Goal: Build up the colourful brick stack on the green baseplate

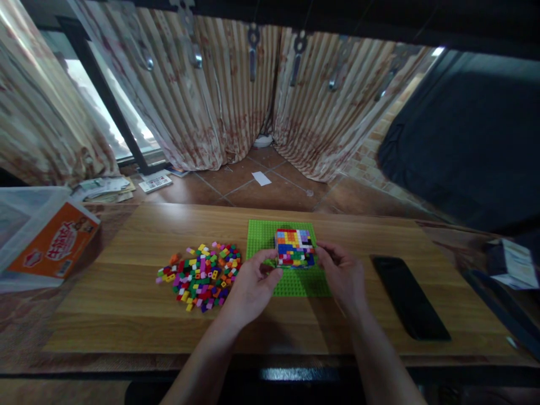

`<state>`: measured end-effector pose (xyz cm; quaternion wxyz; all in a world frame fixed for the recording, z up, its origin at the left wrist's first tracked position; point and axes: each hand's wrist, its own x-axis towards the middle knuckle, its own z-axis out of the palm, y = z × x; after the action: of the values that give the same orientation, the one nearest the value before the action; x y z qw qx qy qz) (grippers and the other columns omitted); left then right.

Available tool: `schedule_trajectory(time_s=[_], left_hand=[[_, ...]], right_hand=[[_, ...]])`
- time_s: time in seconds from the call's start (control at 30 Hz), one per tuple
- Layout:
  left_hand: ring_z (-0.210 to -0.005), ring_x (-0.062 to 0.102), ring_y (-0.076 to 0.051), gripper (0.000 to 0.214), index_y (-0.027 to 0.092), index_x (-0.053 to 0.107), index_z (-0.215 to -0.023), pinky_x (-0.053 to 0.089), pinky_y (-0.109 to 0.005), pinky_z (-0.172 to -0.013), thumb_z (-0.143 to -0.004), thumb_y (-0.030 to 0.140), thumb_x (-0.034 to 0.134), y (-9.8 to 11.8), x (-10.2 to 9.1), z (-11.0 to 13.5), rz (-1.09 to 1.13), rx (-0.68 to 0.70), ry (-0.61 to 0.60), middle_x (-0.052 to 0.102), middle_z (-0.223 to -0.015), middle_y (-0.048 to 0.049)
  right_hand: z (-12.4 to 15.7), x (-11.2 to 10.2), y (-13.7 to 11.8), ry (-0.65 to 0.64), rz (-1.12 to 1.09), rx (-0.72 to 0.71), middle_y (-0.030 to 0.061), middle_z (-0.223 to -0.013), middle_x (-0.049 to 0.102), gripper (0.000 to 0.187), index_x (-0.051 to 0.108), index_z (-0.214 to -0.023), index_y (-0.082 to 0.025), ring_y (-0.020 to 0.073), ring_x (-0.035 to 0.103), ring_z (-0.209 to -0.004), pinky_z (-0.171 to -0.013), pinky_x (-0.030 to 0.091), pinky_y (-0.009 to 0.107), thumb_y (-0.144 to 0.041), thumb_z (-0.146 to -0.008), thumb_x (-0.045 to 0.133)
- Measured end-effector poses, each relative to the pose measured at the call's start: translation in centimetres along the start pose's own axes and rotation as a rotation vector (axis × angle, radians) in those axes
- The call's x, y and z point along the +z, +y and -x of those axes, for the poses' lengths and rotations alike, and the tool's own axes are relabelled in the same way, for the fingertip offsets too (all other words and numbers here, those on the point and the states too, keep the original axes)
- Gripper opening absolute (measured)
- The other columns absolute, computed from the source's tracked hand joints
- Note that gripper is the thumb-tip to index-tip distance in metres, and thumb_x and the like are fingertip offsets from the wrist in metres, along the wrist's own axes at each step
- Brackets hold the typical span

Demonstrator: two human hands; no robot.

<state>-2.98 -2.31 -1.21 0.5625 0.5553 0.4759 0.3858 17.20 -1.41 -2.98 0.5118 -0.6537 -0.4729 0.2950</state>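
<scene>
A block build of many-coloured toy bricks (pixel 294 247) is over the green studded baseplate (pixel 259 233) in the middle of the table. At its lower left corner, the curled fingers and thumb of my left hand (pixel 253 284) grip the build. My right hand (pixel 343 275) is closed at the right edge of the build, its fingertips pressed against that side. Whether the build rests on the baseplate or is lifted slightly cannot be made out. A loose pile of small coloured bricks (pixel 205 275) lies just left of my left hand.
The wooden table (pixel 126 315) carries a black phone-like slab (pixel 409 298) on the right. A clear plastic box with an orange label (pixel 54 242) stands at the left. Papers (pixel 105 188) lie beyond the table's far left edge, and striped curtains (pixel 219 95) hang behind.
</scene>
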Motion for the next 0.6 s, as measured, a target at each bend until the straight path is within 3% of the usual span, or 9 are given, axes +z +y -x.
schedule_trajectory(time_s=[0.33, 0.6], left_hand=[[-0.059, 0.051, -0.012, 0.037, 0.016, 0.063, -0.117, 0.037, -0.022, -0.051, -0.08, 0.022, 0.059, 0.1, 0.1, 0.1, 0.022, -0.014, 0.003, 0.063, -0.072, 0.0], [-0.065, 0.057, -0.013, 0.042, 0.015, 0.062, -0.121, 0.043, -0.023, -0.055, -0.079, 0.018, 0.06, 0.0, 0.4, 0.1, -0.033, -0.014, 0.048, 0.069, -0.087, -0.0051]], right_hand=[[-0.8, 1.3, -0.6, 0.055, -0.214, 0.17, 0.0037, -0.065, 0.072, 0.039, 0.077, -0.075, -0.016, 0.0137, 0.056, -0.055, -0.052, 0.045, 0.025, -0.05, -0.057, 0.081], [-0.8, 1.5, -0.9, 0.085, -0.245, 0.216, 0.0025, -0.063, 0.071, 0.035, 0.077, -0.07, -0.016, 0.0134, 0.056, -0.054, -0.051, 0.046, 0.025, -0.046, -0.053, 0.083]])
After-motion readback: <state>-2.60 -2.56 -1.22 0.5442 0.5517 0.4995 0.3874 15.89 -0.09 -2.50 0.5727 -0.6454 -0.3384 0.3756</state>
